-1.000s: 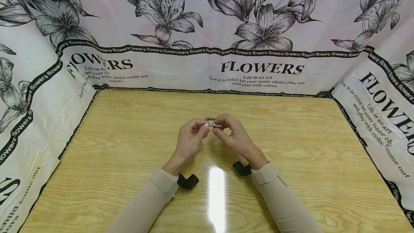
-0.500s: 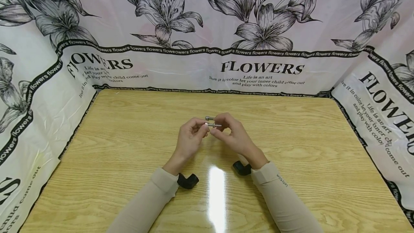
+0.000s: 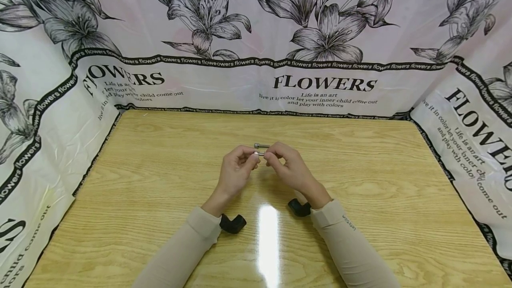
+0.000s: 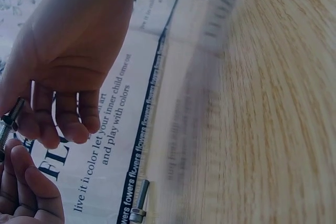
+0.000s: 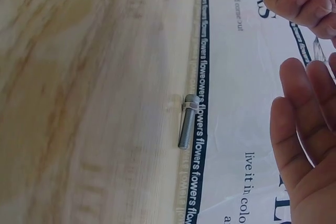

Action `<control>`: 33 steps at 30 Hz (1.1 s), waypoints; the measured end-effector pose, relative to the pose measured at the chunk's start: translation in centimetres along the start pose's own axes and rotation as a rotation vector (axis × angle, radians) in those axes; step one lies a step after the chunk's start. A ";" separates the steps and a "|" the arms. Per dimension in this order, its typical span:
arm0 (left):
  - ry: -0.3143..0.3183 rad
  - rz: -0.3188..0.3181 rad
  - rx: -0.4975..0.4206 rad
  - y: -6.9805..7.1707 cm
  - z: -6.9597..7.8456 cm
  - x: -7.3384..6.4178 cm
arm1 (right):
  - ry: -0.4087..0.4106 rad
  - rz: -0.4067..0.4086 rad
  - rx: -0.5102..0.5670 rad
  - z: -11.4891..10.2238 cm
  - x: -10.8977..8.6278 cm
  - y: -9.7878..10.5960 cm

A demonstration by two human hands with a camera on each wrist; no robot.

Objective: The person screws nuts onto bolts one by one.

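Note:
At the table's middle my left hand point(image 3: 236, 168) pinches the head end of a metal bolt point(image 3: 259, 154). A nut point(image 4: 9, 121) sits partway along this bolt's threaded shank in the left wrist view. My right hand point(image 3: 290, 168) curls thumb and forefinger round the nut, hiding it and the bolt's far end in the head view. A second bolt point(image 3: 262, 146) lies on the table just beyond the hands. Seen from the right wrist, this lying bolt point(image 5: 187, 123) carries a ring, nut or washer, close below its head.
Two black elbow-shaped pieces lie nearer my body: one elbow point(image 3: 233, 224) beside the left sleeve, the other elbow point(image 3: 299, 208) partly behind the right wrist. The wood-grain table point(image 3: 160, 190) is bounded by a flower-printed curtain point(image 3: 224, 88) at the back and sides.
The right thumb and fingertips were apart near the nut; now they close round it and cover the bolt's far end. More of the lying bolt shows. The left hand keeps its place.

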State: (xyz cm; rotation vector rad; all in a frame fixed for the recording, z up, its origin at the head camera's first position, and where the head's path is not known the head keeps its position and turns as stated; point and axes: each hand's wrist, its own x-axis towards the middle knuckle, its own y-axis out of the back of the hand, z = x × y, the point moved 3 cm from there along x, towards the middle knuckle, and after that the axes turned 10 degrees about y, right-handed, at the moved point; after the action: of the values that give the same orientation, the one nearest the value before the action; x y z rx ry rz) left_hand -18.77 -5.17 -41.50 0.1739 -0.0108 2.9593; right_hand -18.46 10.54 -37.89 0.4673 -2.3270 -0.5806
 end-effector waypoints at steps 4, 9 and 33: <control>-0.038 0.013 0.007 0.1 -0.9 0.3 | -0.013 0.004 0.029 0.3 -0.2 0.0; -0.052 0.015 0.010 0.1 -1.1 0.3 | 0.040 0.028 0.053 0.3 -0.1 0.0; -0.012 -0.010 0.014 -0.1 1.9 -0.7 | 0.037 0.022 0.029 -0.1 0.0 -0.1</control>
State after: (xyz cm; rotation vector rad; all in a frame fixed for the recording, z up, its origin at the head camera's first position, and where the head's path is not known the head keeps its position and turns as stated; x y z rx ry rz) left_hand -17.87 -5.26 -39.69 0.1934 0.0089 2.9491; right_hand -18.38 10.48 -37.89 0.4617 -2.3052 -0.5244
